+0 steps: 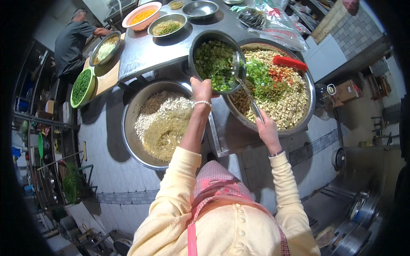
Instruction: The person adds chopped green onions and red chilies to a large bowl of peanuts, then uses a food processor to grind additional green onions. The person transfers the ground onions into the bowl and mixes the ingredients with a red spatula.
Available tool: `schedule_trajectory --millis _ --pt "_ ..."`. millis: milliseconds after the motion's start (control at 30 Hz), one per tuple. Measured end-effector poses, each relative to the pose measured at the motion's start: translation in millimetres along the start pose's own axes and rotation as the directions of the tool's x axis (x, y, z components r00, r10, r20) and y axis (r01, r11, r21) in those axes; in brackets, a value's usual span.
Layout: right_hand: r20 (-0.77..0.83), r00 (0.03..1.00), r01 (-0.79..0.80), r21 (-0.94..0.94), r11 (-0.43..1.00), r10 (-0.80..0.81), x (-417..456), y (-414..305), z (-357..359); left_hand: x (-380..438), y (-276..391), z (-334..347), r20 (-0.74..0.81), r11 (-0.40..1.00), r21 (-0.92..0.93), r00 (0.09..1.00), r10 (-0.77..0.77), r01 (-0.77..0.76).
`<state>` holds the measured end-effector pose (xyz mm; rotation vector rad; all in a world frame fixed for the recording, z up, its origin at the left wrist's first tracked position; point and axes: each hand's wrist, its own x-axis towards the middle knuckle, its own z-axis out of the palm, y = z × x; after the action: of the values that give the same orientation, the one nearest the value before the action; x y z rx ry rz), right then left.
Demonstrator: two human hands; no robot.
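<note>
My left hand (202, 89) grips the near rim of a metal bowl (193, 60), which is tilted toward the right. Chopped green vegetables (213, 60) fill it. In my right hand (266, 129) is the handle of a metal ladle (251, 99), whose head lies at the bowl's right inner edge. Under and beside the bowl stands a large metal basin (310, 105) of diced pale food (293, 112). On that food lie chopped greens (258, 70), red bits (280, 75) and a red-handled utensil (290, 62), its other end not visible.
Left of me stands another large metal basin (128, 140) with pale and brown ingredients. The steel table (173, 48) holds an orange bowl (157, 14), metal bowls (200, 9) and plastic bags (275, 24). A co-worker (70, 41) is at the far left, near a green bowl (93, 86).
</note>
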<state>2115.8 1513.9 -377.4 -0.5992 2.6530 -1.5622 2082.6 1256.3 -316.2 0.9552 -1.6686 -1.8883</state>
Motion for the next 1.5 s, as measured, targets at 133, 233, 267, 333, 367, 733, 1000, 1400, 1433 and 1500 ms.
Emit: schedule_trajectory --millis 133,233,267,333,367,733,1000,1400,1433,1500 --pt "-0.039 0.989 -0.148 -0.068 0.987 0.145 -19.1 -3.1 20.2 21.6 -6.5 -12.8 0.074 0.997 -0.062 0.996 -0.048 0.053" --pt "-0.191 0.981 -0.048 -0.111 0.993 0.026 -32.0 -2.6 36.4 30.5 -21.1 -18.6 0.117 0.98 -0.157 0.987 -0.107 0.124" --pt "-0.266 0.964 -0.037 -0.124 0.992 0.003 -35.2 -5.1 43.2 29.9 -21.6 -21.8 0.153 0.975 -0.184 0.983 -0.097 0.125" --pt "-0.218 0.907 -0.321 0.198 0.926 0.361 -41.9 6.3 43.5 29.8 -31.3 -16.8 0.144 0.931 -0.321 0.98 -0.135 0.175" --pt "-0.197 0.898 -0.293 0.402 0.868 0.394 -41.1 10.5 47.4 33.8 -32.3 -20.8 0.1 0.905 -0.375 0.979 -0.178 0.202" --pt "0.094 0.943 -0.32 0.522 0.79 0.32 -164.8 -180.2 136.4 6.4 -41.1 -244.7 0.32 0.764 -0.436 0.876 -0.361 0.475" --pt "0.386 0.889 -0.446 0.608 0.657 0.246 -171.1 -329.0 354.5 51.6 56.9 -559.2 0.038 0.941 -0.277 0.98 -0.194 0.197" --pt "0.577 0.816 -0.413 0.542 0.732 0.033 -37.0 -530.9 591.5 214.9 195.2 -769.8 -0.104 0.998 -0.047 0.994 0.028 -0.033" --pt "0.579 0.814 -0.417 0.537 0.733 0.039 -22.3 -536.5 603.4 231.6 199.3 -772.9 -0.11 0.998 -0.051 0.993 0.036 -0.042" --pt "0.566 0.823 -0.421 0.551 0.721 0.047 8.6 -541.8 624.7 266.3 210.9 -776.0 -0.119 0.996 -0.058 0.991 0.054 -0.061"
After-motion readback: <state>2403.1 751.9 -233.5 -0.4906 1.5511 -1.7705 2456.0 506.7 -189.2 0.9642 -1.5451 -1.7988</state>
